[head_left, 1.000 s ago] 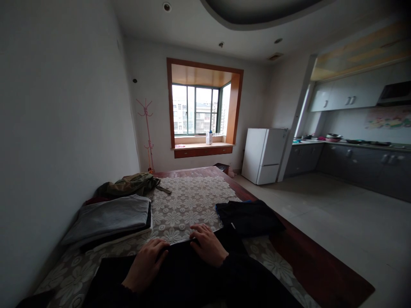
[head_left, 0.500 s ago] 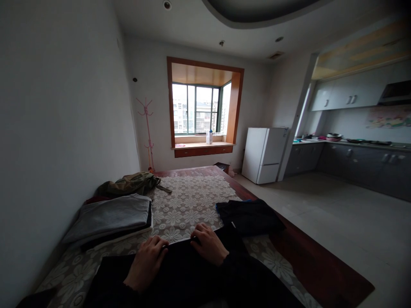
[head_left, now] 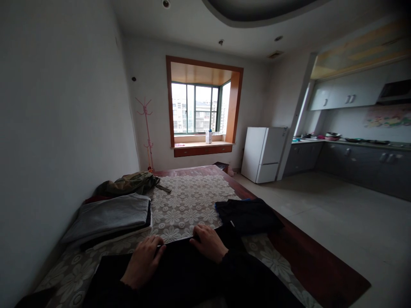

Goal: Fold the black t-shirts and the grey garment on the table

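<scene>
A black garment (head_left: 180, 269) lies spread across the near part of the bed-like surface, its exact kind hard to make out in the dark. My left hand (head_left: 144, 260) grips its far edge, thumb and curled fingers pressed on the cloth. Further right along that edge, my right hand (head_left: 209, 243) has its fingers bent over the fabric. A thin pale line shows along the edge between the hands. Both sleeves are black and blend into the garment. Just beyond my right hand sits a folded dark garment (head_left: 248, 216).
A floral lace cover (head_left: 189, 199) lies over the dark red wooden surface (head_left: 308, 256). Folded clothes with a grey one (head_left: 112, 211) on top rest by the left wall, an olive bag-like item (head_left: 128, 184) behind them. A white fridge (head_left: 263, 154) stands beyond.
My hands are slightly further apart along the garment's edge, the left one having shifted a little left. The head view has moved very slightly; the other clothes stay put.
</scene>
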A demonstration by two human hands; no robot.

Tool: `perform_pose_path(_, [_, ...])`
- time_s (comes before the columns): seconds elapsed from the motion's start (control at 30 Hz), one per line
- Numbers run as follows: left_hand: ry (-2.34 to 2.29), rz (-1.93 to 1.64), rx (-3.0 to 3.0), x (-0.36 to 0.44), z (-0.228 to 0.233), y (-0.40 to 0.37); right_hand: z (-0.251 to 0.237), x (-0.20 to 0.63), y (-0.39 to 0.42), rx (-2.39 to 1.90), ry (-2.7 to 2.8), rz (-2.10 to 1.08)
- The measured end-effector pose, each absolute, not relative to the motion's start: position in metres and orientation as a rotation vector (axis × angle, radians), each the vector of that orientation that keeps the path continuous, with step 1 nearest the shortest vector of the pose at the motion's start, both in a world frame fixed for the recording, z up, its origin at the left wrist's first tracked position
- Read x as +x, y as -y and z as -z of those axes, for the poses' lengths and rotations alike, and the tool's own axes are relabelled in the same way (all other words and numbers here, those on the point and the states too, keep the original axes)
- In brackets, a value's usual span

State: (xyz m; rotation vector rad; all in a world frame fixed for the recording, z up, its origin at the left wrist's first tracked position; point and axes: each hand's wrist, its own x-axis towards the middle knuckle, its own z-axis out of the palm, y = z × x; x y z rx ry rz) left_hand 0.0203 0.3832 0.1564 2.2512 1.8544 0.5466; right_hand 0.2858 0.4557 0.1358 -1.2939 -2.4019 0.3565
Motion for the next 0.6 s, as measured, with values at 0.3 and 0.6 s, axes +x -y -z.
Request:
perform_pose_path(0.3, [-1.814, -0.577, 2.222, 0.015, -0.150, -0.386, -0.133, 0.288, -0.458, -1.264, 2.419, -0.339])
perform_pose_path(0.6, [-1.764, -0.490, 2.143, 0.002, -0.164, -0.385, -0.132, 0.291, -0.462, -1.316, 2.409, -0.371])
